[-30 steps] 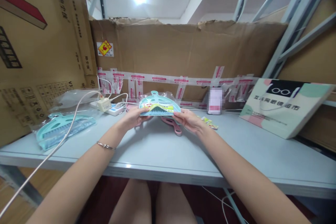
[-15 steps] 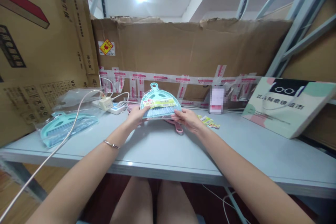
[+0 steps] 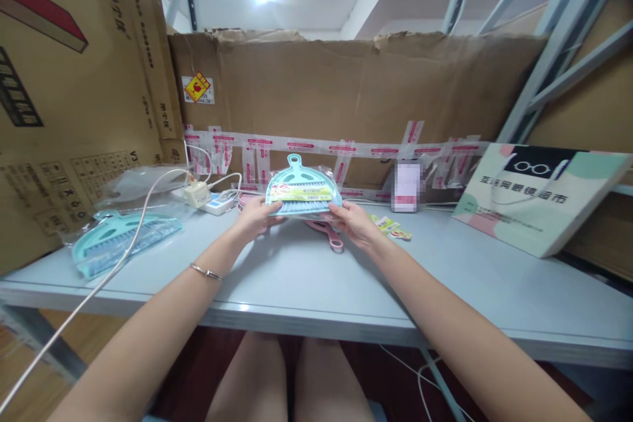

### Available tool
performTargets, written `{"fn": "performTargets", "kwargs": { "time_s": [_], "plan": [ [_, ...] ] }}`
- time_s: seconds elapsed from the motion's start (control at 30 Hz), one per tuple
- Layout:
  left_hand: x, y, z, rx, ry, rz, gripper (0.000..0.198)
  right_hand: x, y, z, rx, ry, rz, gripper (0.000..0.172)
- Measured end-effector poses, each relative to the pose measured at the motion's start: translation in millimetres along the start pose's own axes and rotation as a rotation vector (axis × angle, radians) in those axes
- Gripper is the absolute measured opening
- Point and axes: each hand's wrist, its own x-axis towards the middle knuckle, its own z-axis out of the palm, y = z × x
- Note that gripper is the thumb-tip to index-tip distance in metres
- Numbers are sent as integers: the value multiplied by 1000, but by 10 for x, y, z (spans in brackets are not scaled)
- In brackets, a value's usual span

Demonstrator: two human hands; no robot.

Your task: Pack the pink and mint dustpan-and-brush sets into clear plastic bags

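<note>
Between my two hands is a light-blue dustpan and brush set (image 3: 302,178) in a clear plastic bag, its hang loop at the top. Across its front runs a yellow-green label (image 3: 301,192). My left hand (image 3: 258,216) pinches the bag's lower left corner, and my right hand (image 3: 352,219) grips the lower right corner. Behind and below the set, a pink handle (image 3: 330,237) pokes out over the table; the rest of that pink item is mostly hidden. Several loose yellow-green labels (image 3: 391,227) lie just right of my right hand.
Another bagged blue dustpan set (image 3: 126,241) lies at the left, crossed by a white cable (image 3: 136,237). A power strip (image 3: 217,203) with a plug sits behind it. A phone (image 3: 407,188) leans at the back. A printed box (image 3: 539,198) stands right; cardboard (image 3: 346,86) walls the back.
The blue dustpan set has tipped slightly in my hands, so its label and brush show at a different angle. Both hands keep their hold; the view has shifted a little.
</note>
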Motion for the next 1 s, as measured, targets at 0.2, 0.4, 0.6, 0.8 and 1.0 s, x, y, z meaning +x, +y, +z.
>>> {"fn": "performTargets", "kwargs": {
  "time_s": [0.2, 0.4, 0.6, 0.8, 1.0],
  "plan": [
    [-15, 23, -20, 139, 71, 0, 31, 26, 21, -17, 80, -33, 19, 10],
    [-31, 37, 17, 68, -6, -18, 23, 37, 16, -15, 55, 73, 28, 11],
    [19, 1, 0, 41, 92, 0, 34, -19, 13, 73, -61, 92, -54, 18],
    [6, 75, -44, -137, 94, -106, 30, -55, -107, 32, -9, 3, -146, 32],
    [70, 59, -126, -153, 100, -119, 24, -99, -112, -47, -202, -226, -321, 67]
  ]
}}
